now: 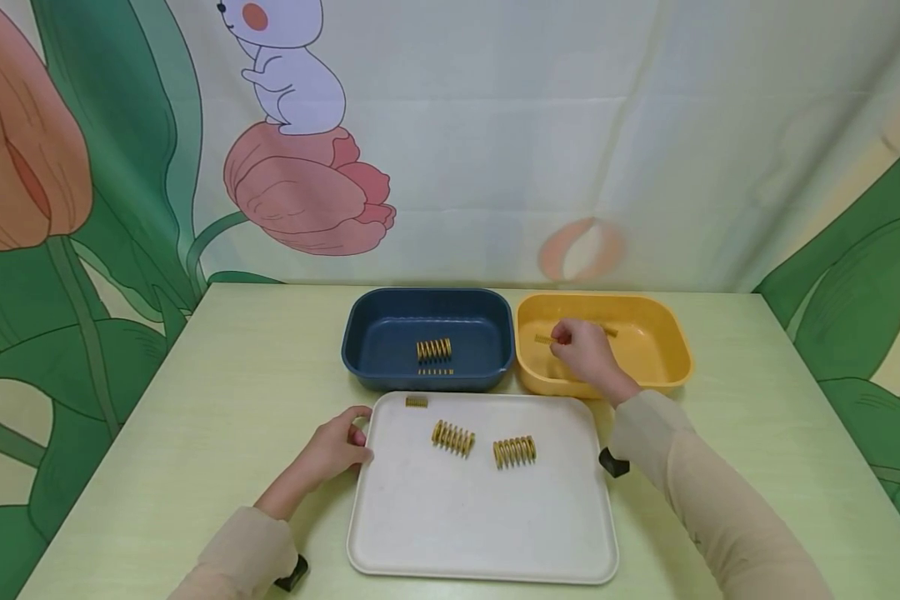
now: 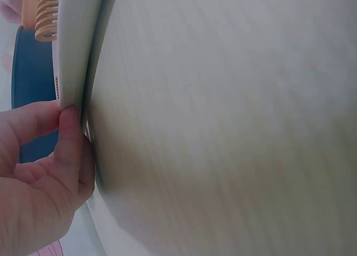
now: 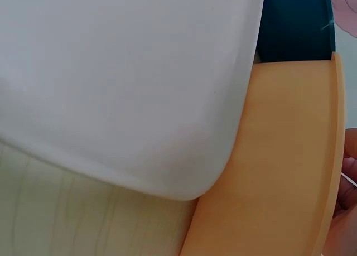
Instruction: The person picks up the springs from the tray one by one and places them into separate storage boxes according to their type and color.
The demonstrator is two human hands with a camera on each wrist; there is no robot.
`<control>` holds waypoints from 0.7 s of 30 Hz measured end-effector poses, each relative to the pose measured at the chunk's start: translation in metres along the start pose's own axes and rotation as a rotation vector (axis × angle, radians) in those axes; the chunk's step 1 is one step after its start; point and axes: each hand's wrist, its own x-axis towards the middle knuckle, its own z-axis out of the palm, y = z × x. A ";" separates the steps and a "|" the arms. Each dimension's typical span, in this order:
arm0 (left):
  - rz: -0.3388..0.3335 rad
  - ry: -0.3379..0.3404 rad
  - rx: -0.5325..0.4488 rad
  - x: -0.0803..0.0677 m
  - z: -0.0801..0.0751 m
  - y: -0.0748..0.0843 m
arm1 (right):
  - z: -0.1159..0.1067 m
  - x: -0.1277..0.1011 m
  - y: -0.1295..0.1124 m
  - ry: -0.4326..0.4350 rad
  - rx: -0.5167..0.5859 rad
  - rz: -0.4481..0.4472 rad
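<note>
A thin yellow spring [image 1: 544,339] is pinched in the fingertips of the right hand [image 1: 587,352], low inside the yellow bin [image 1: 671,367], while another thin piece [image 1: 610,332] lies on that bin's floor just behind the hand. Judging by how things lie, a sorting of springs by size looks partly done: the navy bin [image 1: 360,354] next to it already holds one thick coil spring [image 1: 434,350], and the spring in hand seems about to join the yellow bin's share. Left on the white tray [image 1: 420,533] are two thick coil springs, one [image 1: 453,437] near the middle and one [image 1: 514,451] just to its right, plus a small short spring [image 1: 416,402] close to the tray's far edge. The left hand [image 1: 336,446] holds the tray's left rim, thumb over the edge and fingers curled beside it; the left wrist view shows the thumb [image 2: 70,150] pressed against the rim. Tray and bins sit on a pale green surface [image 1: 232,375], the bins touching side by side just beyond the tray.
</note>
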 end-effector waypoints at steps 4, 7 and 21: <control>-0.013 -0.002 -0.004 0.000 0.000 0.000 | 0.000 0.002 0.003 -0.002 -0.008 0.003; -0.026 -0.007 -0.006 0.000 0.000 0.000 | 0.001 0.003 0.005 -0.003 -0.010 0.005; -0.020 -0.003 -0.015 0.001 0.000 -0.002 | 0.003 0.010 0.008 -0.050 0.011 0.055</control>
